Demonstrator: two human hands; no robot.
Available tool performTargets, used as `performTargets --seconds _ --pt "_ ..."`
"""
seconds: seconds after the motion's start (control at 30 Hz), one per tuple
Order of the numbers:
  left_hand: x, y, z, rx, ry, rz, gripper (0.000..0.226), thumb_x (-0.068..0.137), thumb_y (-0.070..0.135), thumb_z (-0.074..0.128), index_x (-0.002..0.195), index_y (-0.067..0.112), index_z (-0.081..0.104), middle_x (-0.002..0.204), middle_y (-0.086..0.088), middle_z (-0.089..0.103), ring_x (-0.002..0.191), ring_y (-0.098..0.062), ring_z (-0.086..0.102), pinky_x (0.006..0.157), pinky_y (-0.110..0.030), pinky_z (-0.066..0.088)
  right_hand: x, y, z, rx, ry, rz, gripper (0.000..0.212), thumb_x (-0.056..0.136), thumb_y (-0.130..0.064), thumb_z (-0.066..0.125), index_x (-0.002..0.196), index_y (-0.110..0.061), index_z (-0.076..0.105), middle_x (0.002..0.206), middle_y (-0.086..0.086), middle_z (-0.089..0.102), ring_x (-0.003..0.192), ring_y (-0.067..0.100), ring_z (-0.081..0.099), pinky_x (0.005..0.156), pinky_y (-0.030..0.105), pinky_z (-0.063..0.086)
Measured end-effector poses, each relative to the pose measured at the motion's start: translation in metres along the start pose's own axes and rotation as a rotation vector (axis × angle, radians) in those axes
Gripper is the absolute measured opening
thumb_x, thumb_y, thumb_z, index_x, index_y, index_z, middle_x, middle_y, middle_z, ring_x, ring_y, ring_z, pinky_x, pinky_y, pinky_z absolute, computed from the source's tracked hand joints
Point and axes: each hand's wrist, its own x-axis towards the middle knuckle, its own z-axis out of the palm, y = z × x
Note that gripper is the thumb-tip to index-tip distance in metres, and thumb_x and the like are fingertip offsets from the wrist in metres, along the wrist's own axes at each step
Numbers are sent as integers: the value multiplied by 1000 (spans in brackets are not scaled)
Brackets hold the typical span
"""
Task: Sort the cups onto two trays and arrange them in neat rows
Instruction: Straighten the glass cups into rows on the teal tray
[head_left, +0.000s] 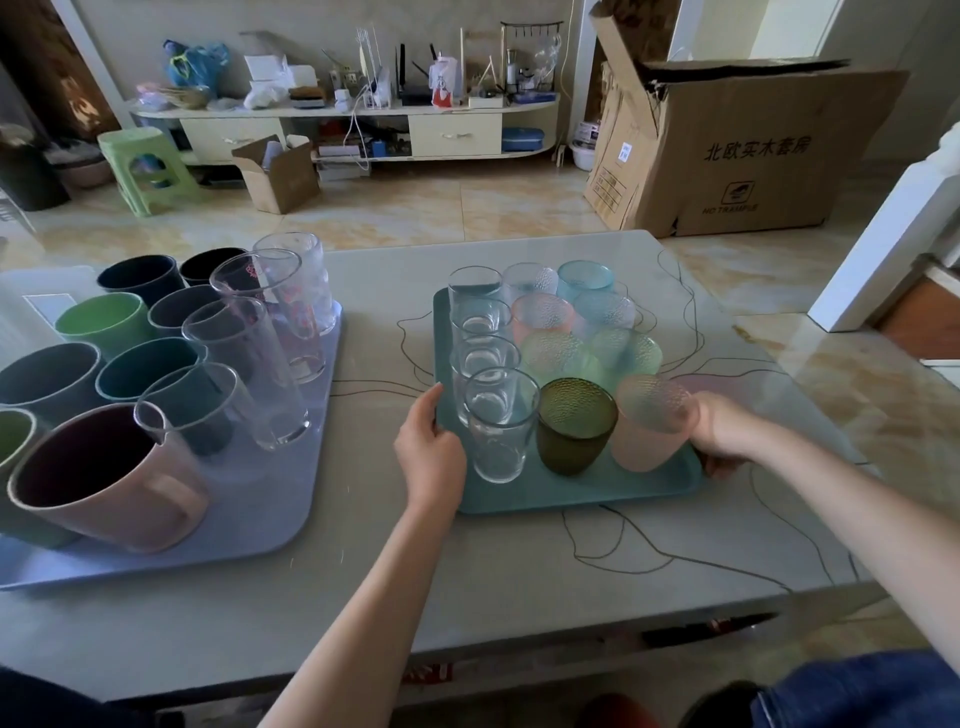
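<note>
Here we sit at a pale grey table (519, 561) with thin dark line patterns, on a marbled tile floor (415, 208). Behind it stand a cluttered low cabinet (343, 119), a green stool (143, 169) and a large cardboard box (727, 150).

The lavender tray (249, 519) runs off the left edge, so we cannot count its cups; our right fingers are partly hidden by a pink textured cup (647, 426).

The lavender tray holds opaque mugs, a pink mug (104, 483) nearest, and 1 row of tall clear glasses (249, 364). The teal tray (571, 493) holds 4 clear tumblers (493, 384) in a column, beside coloured textured cups including an olive cup (574, 423).

Our left hand (431, 447) rests against the teal tray's left edge, fingers curled on the rim. Our right hand (722, 431) grips its right edge.
</note>
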Motion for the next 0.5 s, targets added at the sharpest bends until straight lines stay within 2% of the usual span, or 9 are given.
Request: performTargets --seconds 0.1,0.17,0.23,0.3,0.33,0.37,0.43,0.5 --pt "-1 4 14 5 21 -4 66 73 -16 31 129 11 54 125 -1 59 110 -6 50 92 -10 34 14 7 -8 30 7 2 43 99 -26 37 63 -7 52 36 10 50 21 19 47 25 18 37" --pt "1 5 24 19 38 12 65 74 -16 31 128 11 55 122 -2 60 105 -6 49 78 5 30 20 11 -13 42 23 -1 42 99 -32 35 65 -12 50 30 6 48 20 18 45 25 18 36" --pt "3 6 31 31 41 15 65 74 -15 31 127 12 56 122 -3 60 104 -6 48 70 10 26 24 14 -16 51 46 -11 39 99 -32 36 69 -13 51 31 7 50 20 17 46 25 17 36" --pt "5 6 33 43 26 15 65 74 -15 31 126 13 57 124 -5 60 105 -7 47 71 7 26 27 17 -16 73 76 -46 30 98 -26 40 76 -10 53 57 23 62 36 20 57 36 22 43" --pt "6 7 33 49 16 18 64 74 -15 31 126 13 57 124 -6 61 104 -8 48 72 5 27 27 17 -16 84 88 -54 24 98 -23 42 80 -12 53 75 28 67 51 22 60 46 25 44" --pt "6 8 33 56 3 23 64 75 -14 32 126 13 57 124 -7 61 104 -9 48 73 2 29 27 18 -16 86 93 -51 20 97 -22 43 82 -14 53 85 29 67 59 24 59 48 27 44" --pt "2 9 30 62 -27 40 59 80 -12 32 127 13 56 124 -8 60 107 -12 50 79 -4 32 25 19 -19 110 82 -3 20 96 -22 45 79 -13 52 74 22 64 51 24 57 38 25 44" --pt "-10 9 24 32 -45 89 52 85 -5 33 130 12 53 129 -9 57 117 -18 50 96 -17 37 25 20 -27 166 123 57 15 94 -16 42 83 -12 52 67 15 58 45 22 54 36 22 43"
